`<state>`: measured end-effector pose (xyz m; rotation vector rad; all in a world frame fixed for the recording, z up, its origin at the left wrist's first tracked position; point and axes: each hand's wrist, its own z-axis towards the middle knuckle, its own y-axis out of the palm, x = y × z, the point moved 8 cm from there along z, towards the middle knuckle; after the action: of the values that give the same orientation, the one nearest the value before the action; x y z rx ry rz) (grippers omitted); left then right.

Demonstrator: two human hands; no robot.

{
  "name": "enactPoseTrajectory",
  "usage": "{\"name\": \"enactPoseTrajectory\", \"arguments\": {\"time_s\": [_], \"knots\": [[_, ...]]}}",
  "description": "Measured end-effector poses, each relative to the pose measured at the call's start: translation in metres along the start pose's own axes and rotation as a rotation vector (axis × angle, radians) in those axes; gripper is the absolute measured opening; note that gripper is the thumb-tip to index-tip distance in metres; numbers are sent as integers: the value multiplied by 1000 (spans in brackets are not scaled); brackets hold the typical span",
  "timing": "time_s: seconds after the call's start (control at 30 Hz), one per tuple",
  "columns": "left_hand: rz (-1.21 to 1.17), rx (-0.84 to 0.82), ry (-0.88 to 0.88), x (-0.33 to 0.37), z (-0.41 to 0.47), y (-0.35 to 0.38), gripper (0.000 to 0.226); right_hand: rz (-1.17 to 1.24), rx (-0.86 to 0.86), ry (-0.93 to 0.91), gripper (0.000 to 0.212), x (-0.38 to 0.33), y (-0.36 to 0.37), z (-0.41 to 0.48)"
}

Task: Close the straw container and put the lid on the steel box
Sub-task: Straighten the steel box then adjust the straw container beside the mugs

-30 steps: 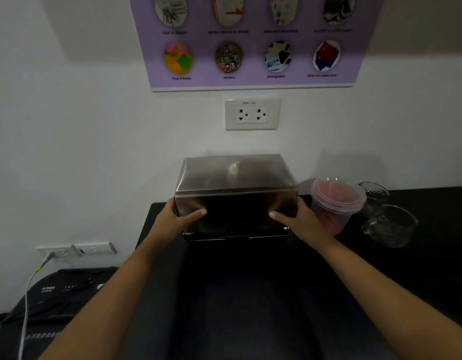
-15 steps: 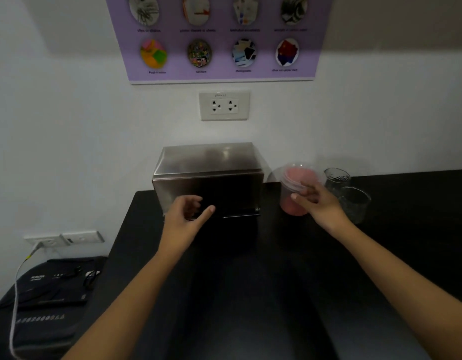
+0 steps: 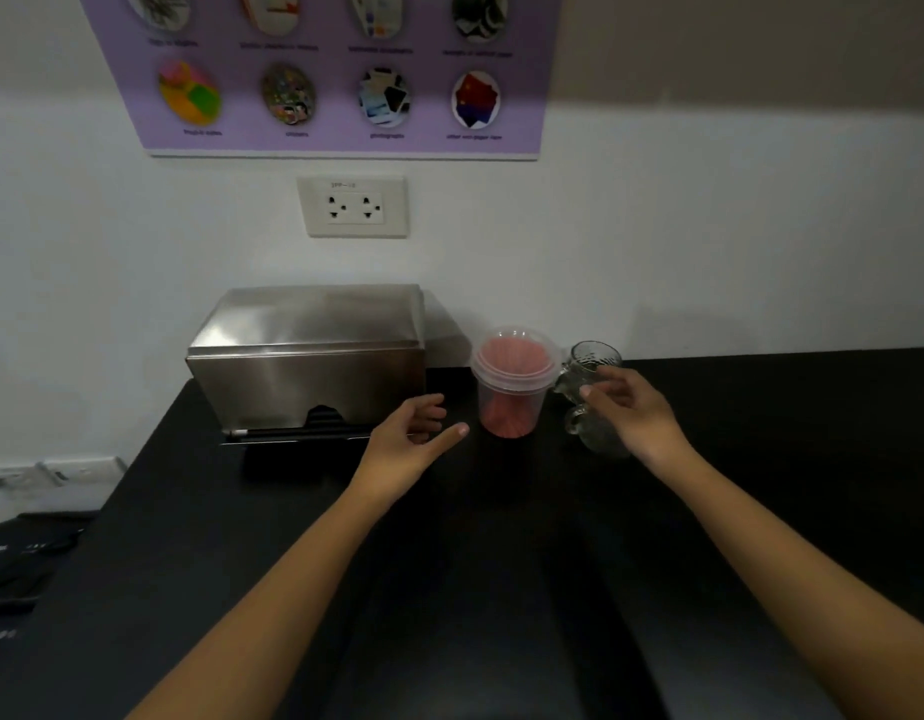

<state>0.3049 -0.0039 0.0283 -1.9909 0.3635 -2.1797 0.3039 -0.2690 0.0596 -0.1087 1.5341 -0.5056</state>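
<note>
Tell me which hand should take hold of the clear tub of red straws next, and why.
Left, probably. The left hand is open, with its fingertip just beside the straw tub. The right hand is beyond it, in front of the glass mugs.

on the purple poster (image 3: 340, 75) above my counter, small captions sit under the round pictures; i read "photographs" and, less surely, "stickers". the others blur. the wall socket (image 3: 353, 205) carries a faint code i cannot make out.

One steel box (image 3: 314, 356), one straw container (image 3: 513, 387), two glass cups (image 3: 591, 358).
</note>
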Motion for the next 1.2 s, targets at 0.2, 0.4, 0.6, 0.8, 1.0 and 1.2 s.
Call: {"name": "enactPoseTrajectory", "arguments": {"time_s": [0.2, 0.4, 0.6, 0.8, 1.0, 1.2], "knots": [[-23, 24, -75, 17, 30, 27, 58, 200, -147, 130, 46, 4, 19, 27], [-254, -75, -324, 4, 46, 56, 58, 284, -241, 198, 42, 5, 45, 39], [-252, -17, -342, 11, 63, 56, 37, 353, -257, 200, 33, 5, 57, 44], [-237, -16, -337, 10, 69, 54, 35, 356, -249, 199, 37, 6, 59, 49], [-314, 19, -338, 8, 70, 52, 22, 369, -247, 194, 37, 2, 65, 50], [-357, 48, -332, 6, 69, 53, 32, 380, -209, 146, 33, -2, 66, 48]]}}
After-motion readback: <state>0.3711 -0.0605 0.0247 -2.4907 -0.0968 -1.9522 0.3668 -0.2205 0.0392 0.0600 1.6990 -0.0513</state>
